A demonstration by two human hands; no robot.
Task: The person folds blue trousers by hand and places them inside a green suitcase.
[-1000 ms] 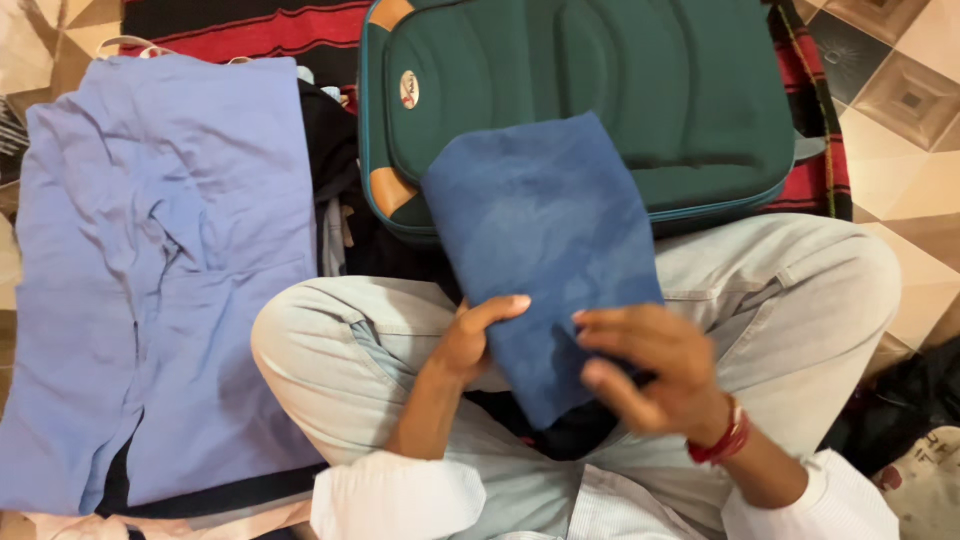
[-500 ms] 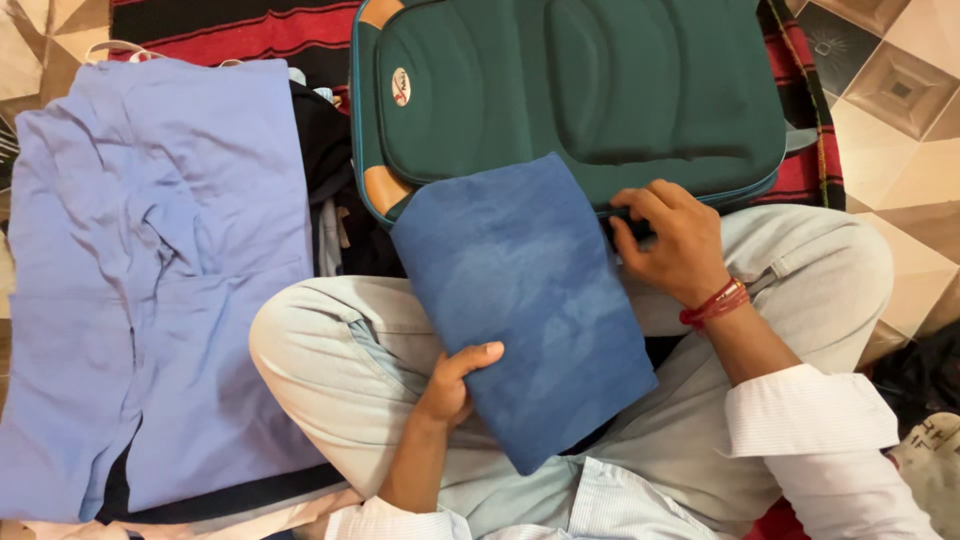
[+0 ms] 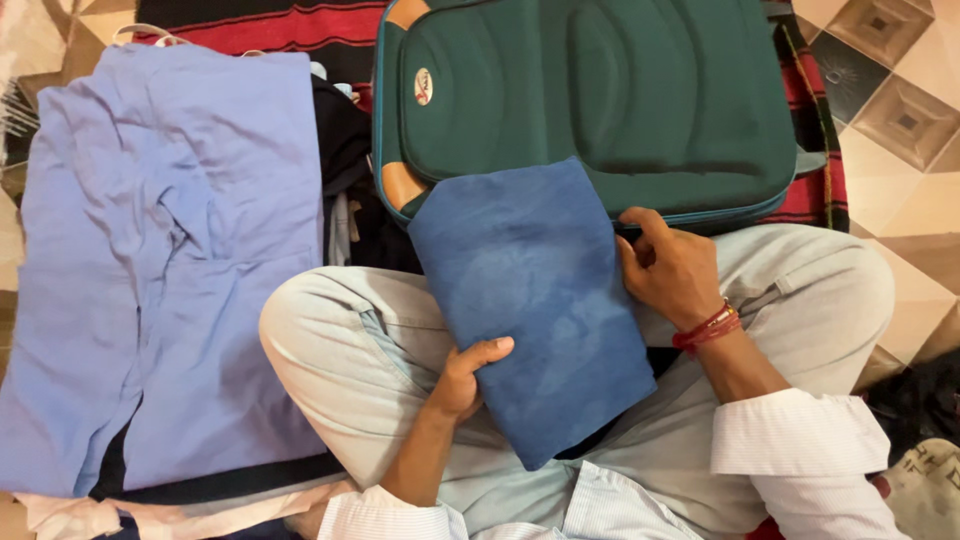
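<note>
Left hand (image 3: 466,375) grasps the folded dark blue cloth (image 3: 530,300) on the lap, while right hand (image 3: 668,270) grips the edge of the closed green fabric suitcase (image 3: 600,100).

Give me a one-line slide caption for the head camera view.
Left hand grips folded blue cloth on lap; right hand at green suitcase edge.

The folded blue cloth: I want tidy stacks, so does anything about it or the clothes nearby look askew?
The folded blue cloth lies slanted across the lap, its top corner overlapping the green suitcase. The lavender garment on the left is wrinkled. Nothing looks spilled or damaged.
</note>
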